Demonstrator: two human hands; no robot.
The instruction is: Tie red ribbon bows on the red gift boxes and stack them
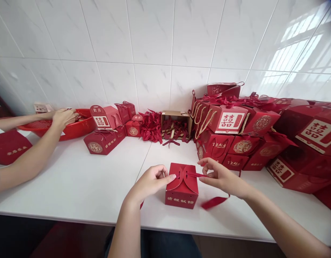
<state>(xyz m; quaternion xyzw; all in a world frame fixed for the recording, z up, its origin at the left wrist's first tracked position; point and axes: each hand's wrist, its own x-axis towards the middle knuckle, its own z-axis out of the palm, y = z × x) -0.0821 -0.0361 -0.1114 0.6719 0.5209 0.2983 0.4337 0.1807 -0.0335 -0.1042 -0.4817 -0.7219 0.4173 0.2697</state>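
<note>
A small red box point(181, 200) with gold characters stands upright on the white table, its rounded top flaps folded together. A red ribbon point(196, 175) passes through slots in the flaps. My left hand point(154, 179) is at the box's left side, thumb on the top by the left slot, fingers curled around the ribbon's left part, whose end hangs below the wrist. To the right of the box, my right hand point(217, 175) pinches the ribbon between thumb and fingers. The ribbon's loose end point(215, 202) dangles below that hand, slightly blurred.
Stacked red gift boxes point(235, 143) fill the right side. Behind are a ribbon pile point(151, 125), an open carton point(190, 125) of ribbon pieces and more boxes point(107, 141). At left, another person's hands point(64, 116) reach into a red basin point(81, 129).
</note>
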